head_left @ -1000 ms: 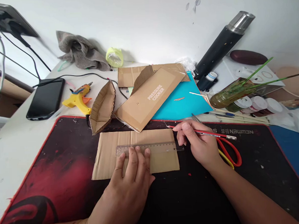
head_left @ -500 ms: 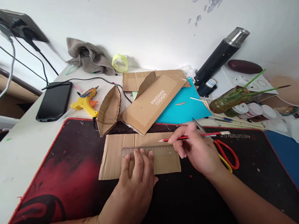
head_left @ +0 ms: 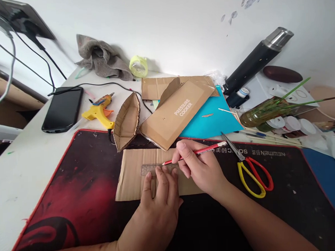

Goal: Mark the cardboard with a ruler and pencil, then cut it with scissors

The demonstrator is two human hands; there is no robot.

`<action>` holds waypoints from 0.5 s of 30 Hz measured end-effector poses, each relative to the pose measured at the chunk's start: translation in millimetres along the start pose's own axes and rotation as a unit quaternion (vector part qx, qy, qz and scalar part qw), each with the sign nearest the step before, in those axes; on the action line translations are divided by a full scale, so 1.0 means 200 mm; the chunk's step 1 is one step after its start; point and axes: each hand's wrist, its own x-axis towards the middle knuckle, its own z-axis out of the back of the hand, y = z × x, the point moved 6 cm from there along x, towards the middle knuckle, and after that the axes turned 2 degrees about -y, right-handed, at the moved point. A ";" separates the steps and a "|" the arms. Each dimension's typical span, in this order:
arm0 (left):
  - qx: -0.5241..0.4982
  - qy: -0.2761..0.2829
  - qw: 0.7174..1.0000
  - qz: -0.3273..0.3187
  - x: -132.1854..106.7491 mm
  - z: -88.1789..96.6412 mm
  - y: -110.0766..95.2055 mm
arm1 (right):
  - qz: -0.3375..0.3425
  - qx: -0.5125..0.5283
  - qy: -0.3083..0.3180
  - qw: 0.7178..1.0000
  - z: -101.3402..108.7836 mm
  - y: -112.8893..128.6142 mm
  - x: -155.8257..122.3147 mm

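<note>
A flat piece of brown cardboard (head_left: 133,171) lies on the black and red desk mat (head_left: 76,188). A clear plastic ruler (head_left: 147,168) rests across it. My left hand (head_left: 161,199) presses the ruler down with its fingers stretched flat. In my right hand (head_left: 199,166) a red pencil (head_left: 204,150) is gripped, its tip touching the cardboard at the ruler's upper edge near the middle.
Scissors (head_left: 252,170) with red and yellow handles lie right of my hand. Behind the mat are a cardboard boat shape (head_left: 127,121), a "PRESSURE COOKER" cardboard panel (head_left: 178,110), a yellow glue gun (head_left: 98,110), a phone (head_left: 63,109), a black flask (head_left: 259,58) and paint jars with brushes (head_left: 269,111).
My right hand has carried the pencil leftward from the ruler's right end to about its middle. The left hand stays on the ruler. The camera view shifted slightly.
</note>
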 end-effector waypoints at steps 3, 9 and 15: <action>-0.001 -0.004 1.000 0.000 0.00 0.00 0.00 | 0.001 -0.010 -0.014 1.000 0.00 -0.03 0.00; 0.001 -0.004 1.000 0.000 0.00 0.01 0.00 | 0.012 -0.039 -0.011 0.999 0.00 -0.05 0.00; -0.003 0.002 1.000 -0.004 0.00 0.01 0.01 | 0.027 -0.062 -0.006 0.998 0.00 -0.05 0.00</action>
